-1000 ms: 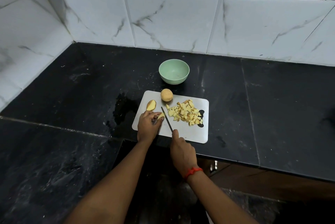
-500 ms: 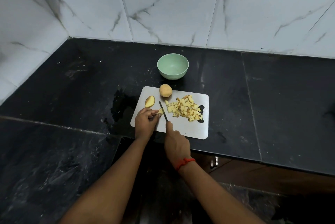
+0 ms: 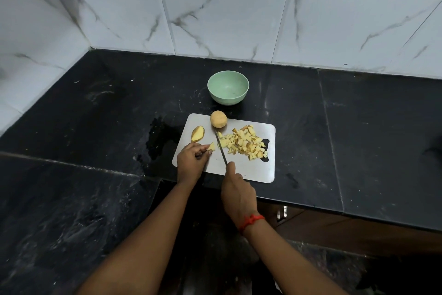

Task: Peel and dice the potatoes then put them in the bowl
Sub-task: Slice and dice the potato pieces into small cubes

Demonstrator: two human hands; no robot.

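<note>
Left hand: the left hand (image 3: 191, 160) has its fingers curled down, and their tips pin a small potato piece (image 3: 211, 146) to the cutting board (image 3: 251, 170).
Right hand: the right hand (image 3: 238, 195) is wrapped round the handle of the knife (image 3: 221, 149), with one finger laid forward toward the blade. The blade points away from the person, between the small piece and the diced pile (image 3: 246, 143).
Potatoes: they are all on the board. The pile is right of the blade, a cut half (image 3: 197, 133) lies just beyond the left hand, and a round whole one (image 3: 218, 119) sits at the far edge.
Bowl: the green bowl (image 3: 227, 101) sits on the counter (image 3: 95, 115) just beyond the board and looks empty, so I judge the dicing part done and no transfer begun.
Risk, fingertips: the held piece is small and the blade lies close beside it, so a cut taken too near could nick a fingertip (the piece leaves little room to hold).
Risk, slipping: a wet cut face could let the piece skid from under the fingers.
Risk, round potato: it sits near the blade tip and the board's edge, so a nudge could roll it off.
Risk, pile: a careless sweep could scatter cubes onto the counter.
</note>
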